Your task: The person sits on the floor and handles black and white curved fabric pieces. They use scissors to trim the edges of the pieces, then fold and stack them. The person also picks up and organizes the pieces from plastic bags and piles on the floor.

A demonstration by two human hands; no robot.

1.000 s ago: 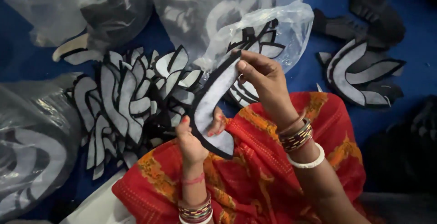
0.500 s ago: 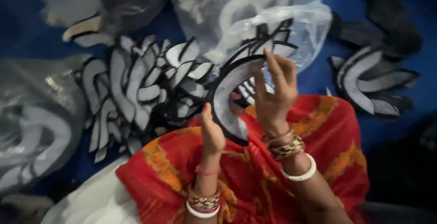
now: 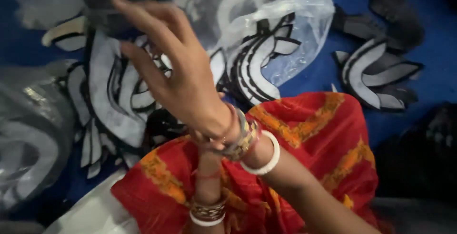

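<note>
While the person sits with a red and orange cloth over the lap, low in the middle of the frame, both arms come up from the bottom edge. The left hand is mostly hidden behind the right wrist, so I cannot tell if it is open or shut, or if it has hold of anything. Bangles ring both wrists. The right hand is lifted in the middle left, fingers spread wide and loose, with nothing in it. It hangs over the pile of cut pieces, which lies at the left, past the lap. These pieces are flat and curved, white with black edges, and look thin and bendy, like felt or foam. They lie fanned out, maybe so each one is easy to pick. Farther up, a clear plastic bag holds more pieces, shiny and crinkled. Another small heap rests on the blue floor at the upper right.
</note>
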